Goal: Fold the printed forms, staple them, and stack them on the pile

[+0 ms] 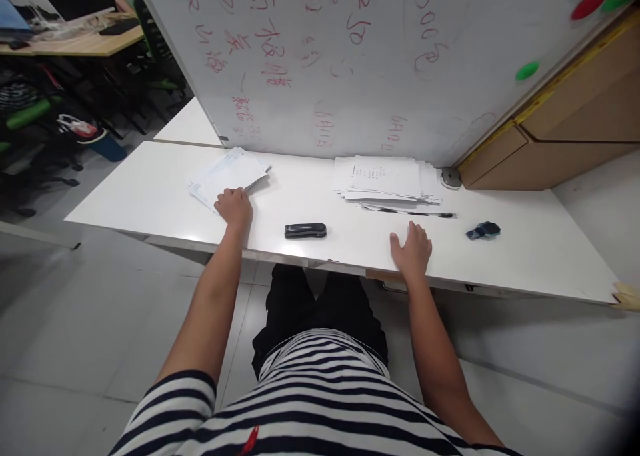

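Observation:
My left hand (235,208) is closed at the near right edge of a small bunch of printed papers (227,175), with its fingers curled over them. The papers are slightly fanned on the left half of the white table; the thumb is mostly hidden. Resting near the table's front edge, my right hand (413,249) has thumb and fingers apart and holds nothing. Between the two hands lies a black stapler (305,231). Beyond the right hand, a thin black-and-white pen (407,212) lies in front of a thick stack of printed sheets (383,177).
A whiteboard (300,56) with red writing stands along the back of the white table (130,189). To the right are a small dark object (483,230), a grey rounded object (451,178) and cardboard boxes (505,159). A blue bin (107,146) stands on the floor at left.

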Demonstrator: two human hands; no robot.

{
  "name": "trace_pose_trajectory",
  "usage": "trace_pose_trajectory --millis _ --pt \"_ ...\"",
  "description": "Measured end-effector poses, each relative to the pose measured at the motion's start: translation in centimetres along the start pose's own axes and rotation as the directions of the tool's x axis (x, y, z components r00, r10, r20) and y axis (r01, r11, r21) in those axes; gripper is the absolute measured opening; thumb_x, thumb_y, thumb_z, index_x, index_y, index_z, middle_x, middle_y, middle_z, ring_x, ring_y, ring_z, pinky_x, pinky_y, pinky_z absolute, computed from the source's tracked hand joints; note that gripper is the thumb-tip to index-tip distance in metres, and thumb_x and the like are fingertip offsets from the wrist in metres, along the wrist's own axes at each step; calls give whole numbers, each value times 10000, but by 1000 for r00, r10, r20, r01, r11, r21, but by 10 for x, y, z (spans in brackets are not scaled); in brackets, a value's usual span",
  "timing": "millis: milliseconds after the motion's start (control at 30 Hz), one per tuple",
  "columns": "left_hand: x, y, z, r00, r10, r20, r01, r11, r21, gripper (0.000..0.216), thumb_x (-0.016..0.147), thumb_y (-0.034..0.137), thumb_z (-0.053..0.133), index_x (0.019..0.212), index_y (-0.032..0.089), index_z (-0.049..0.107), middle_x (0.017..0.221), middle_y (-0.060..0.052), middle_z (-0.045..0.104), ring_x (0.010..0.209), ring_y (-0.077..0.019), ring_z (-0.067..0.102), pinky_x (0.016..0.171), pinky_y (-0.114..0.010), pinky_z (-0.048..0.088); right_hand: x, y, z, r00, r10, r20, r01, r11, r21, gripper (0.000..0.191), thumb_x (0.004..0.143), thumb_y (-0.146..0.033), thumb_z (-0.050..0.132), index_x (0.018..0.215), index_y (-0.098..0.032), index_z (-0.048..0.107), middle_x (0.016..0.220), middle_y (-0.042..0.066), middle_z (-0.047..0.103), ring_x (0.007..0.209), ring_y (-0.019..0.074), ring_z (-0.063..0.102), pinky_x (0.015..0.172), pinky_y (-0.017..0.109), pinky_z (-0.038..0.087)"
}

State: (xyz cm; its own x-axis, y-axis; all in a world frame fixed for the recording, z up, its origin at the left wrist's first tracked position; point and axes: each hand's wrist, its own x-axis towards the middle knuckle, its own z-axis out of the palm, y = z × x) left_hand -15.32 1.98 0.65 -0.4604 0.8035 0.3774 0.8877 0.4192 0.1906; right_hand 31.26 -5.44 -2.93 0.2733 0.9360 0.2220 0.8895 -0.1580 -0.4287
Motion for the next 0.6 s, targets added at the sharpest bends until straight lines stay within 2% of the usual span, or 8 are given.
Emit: trace_pose_trajectory --millis 167,400,600 --pt "-2 0 0 1000 -14 12 14 999 -34 389 954 324 324 1099 201 664 1172 -138 565 1097 -312 452 875 -433 310 -1 -1 -2 1000 -1 6 2 1000 -7 653 882 -491 385 1420 -122 364 1458 206 392 1375 315 302 1121 545 186" --pt "1 -1 3 1000 -16 7 17 998 -52 328 933 278 362 1041 186 658 1111 -143 581 1062 -310 481 852 -441 340 -1 -1 -1 1000 -6 7 6 1000 -11 627 884 -490 374 1395 -127 401 1445 204 411 1367 321 313 1114 552 192" --pt "2 -6 4 997 -79 15 80 992 -97 276 914 241 371 965 171 633 1059 -137 590 990 -276 544 803 -384 386 -1 0 0 1000 -2 6 3 1000 -27 626 885 -505 351 1381 -130 418 1450 197 403 1366 311 310 1118 532 188"
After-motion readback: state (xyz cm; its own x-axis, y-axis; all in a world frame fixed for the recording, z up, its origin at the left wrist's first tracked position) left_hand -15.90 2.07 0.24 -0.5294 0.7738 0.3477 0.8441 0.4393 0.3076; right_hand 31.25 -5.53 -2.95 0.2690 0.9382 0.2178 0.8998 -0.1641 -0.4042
